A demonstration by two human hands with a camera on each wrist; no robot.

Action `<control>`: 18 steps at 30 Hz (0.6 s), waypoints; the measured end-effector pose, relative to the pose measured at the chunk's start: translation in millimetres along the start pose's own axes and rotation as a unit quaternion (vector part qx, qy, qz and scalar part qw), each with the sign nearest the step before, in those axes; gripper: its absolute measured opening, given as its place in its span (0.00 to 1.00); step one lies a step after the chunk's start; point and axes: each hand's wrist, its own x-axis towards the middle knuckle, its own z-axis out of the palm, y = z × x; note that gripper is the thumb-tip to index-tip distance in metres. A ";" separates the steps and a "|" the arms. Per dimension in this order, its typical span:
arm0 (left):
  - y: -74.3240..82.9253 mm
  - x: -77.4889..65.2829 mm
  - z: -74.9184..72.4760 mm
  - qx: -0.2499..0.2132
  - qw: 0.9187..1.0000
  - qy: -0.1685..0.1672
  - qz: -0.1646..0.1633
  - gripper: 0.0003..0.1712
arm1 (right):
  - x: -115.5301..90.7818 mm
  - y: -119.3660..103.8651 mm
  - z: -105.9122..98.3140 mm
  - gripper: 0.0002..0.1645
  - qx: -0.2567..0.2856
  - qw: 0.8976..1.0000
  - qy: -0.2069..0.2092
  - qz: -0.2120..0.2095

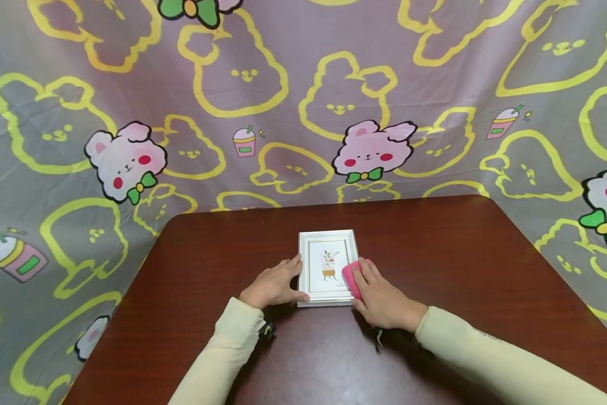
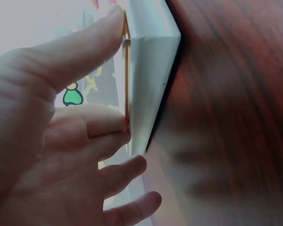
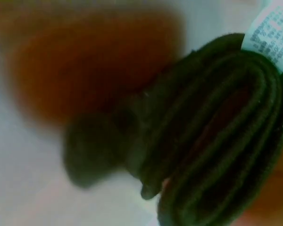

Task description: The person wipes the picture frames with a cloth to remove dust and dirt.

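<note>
A white picture frame (image 1: 328,300) with a potted plant print lies face up on the table. My left hand (image 1: 278,284) is at its left side, thumb by the lower left corner and fingers along the edge. Close up in the left wrist view, thumb and index fingertips touch the frame's rim (image 2: 151,70), while the other fingers of that hand (image 2: 61,136) extend loosely. Along the right side of the frame, my right hand (image 1: 384,295) holds a pink cloth (image 1: 353,279) against the border. A dark folded strap (image 3: 217,136) blocks most of the right wrist view.
The brown wooden table (image 1: 222,247) has rounded far corners. Behind and beside it hangs a curtain (image 1: 293,67) printed with cartoon bears and drink cups. The strap in the right wrist view carries a white label (image 3: 273,35).
</note>
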 end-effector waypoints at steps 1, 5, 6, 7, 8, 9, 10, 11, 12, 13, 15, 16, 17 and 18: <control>0.1 0.7 -0.5 0.005 1.000 -0.001 -0.001 0.53 | 2.6 1.1 -1.4 0.41 -0.003 1.000 -0.007 0.002; 0.2 0.0 -1.5 0.010 1.000 0.004 -0.003 0.52 | 19.0 9.8 -5.1 0.41 -0.009 1.000 -0.026 0.014; 0.1 -0.5 -0.9 0.011 1.000 0.006 -0.001 0.52 | 24.1 13.1 -5.5 0.41 -0.010 0.999 -0.027 0.016; 0.0 -1.0 -0.1 0.011 1.000 0.009 0.002 0.52 | 29.8 16.7 -5.6 0.41 -0.011 0.999 -0.027 0.020; 0.2 -1.6 0.2 0.011 1.000 0.010 0.005 0.52 | 35.5 20.7 -5.5 0.41 -0.012 0.999 -0.027 0.022; 0.0 -1.8 0.9 0.012 1.000 0.010 0.008 0.52 | 41.4 24.3 -5.6 0.42 -0.012 0.999 -0.029 0.026; -0.1 -2.2 1.6 0.012 1.000 0.010 0.010 0.52 | 47.6 28.2 -5.3 0.41 -0.016 0.999 -0.029 0.026; -0.5 -2.3 2.0 0.013 1.000 0.009 0.011 0.52 | 54.0 31.6 -5.4 0.41 -0.017 0.999 -0.033 0.030; -0.8 -2.4 2.0 0.015 1.000 0.007 0.010 0.52 | 59.9 34.2 -6.0 0.41 -0.018 0.999 -0.035 0.032; -0.9 -2.2 1.5 0.014 1.000 0.007 0.007 0.52 | 65.9 36.7 -6.4 0.41 -0.016 0.998 -0.039 0.038; -1.4 -0.9 0.3 0.016 1.000 0.007 0.003 0.51 | 76.1 40.9 -7.7 0.42 -0.009 0.997 -0.048 0.052; -1.6 -0.3 -0.1 0.018 1.000 0.008 0.002 0.51 | 80.3 42.9 -8.1 0.42 -0.005 0.997 -0.053 0.057; -1.9 0.4 -0.3 0.020 1.000 0.007 0.000 0.51 | 83.7 44.5 -8.4 0.43 -0.002 0.996 -0.061 0.067; -2.5 0.8 -0.1 0.021 1.000 0.007 -0.001 0.52 | 86.4 45.9 -8.5 0.43 0.002 0.995 -0.067 0.072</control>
